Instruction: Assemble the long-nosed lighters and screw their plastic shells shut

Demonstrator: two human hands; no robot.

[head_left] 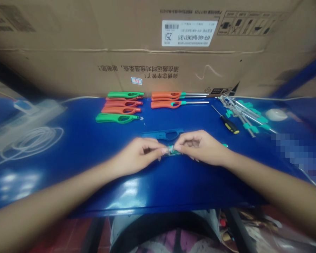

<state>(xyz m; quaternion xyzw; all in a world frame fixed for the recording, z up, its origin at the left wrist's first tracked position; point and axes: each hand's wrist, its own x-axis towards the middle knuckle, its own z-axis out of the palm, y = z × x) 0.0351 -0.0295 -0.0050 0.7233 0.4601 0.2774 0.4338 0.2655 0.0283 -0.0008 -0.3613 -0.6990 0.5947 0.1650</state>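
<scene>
My left hand (pixel 140 156) and my right hand (pixel 204 147) meet over the middle of the blue table. Thumb and fingers of both are pinched on a small clear and green lighter part (pixel 170 150); the fingertips cover much of it, so its exact shape is unclear. Just behind my fingers lies a blue lighter casing (pixel 158 134) with a trigger opening. A bit of green (pixel 225 145) shows beyond my right wrist, mostly hidden.
At the back left lie several green and orange lighter casings (pixel 117 118); orange lighters with metal tubes (pixel 165 104) lie beside them. To the right are a black-yellow screwdriver (pixel 230 125) and metal tubes with green fittings (pixel 249 116). Coiled white cable (pixel 33 140) lies left. A cardboard box (pixel 76 63) stands behind.
</scene>
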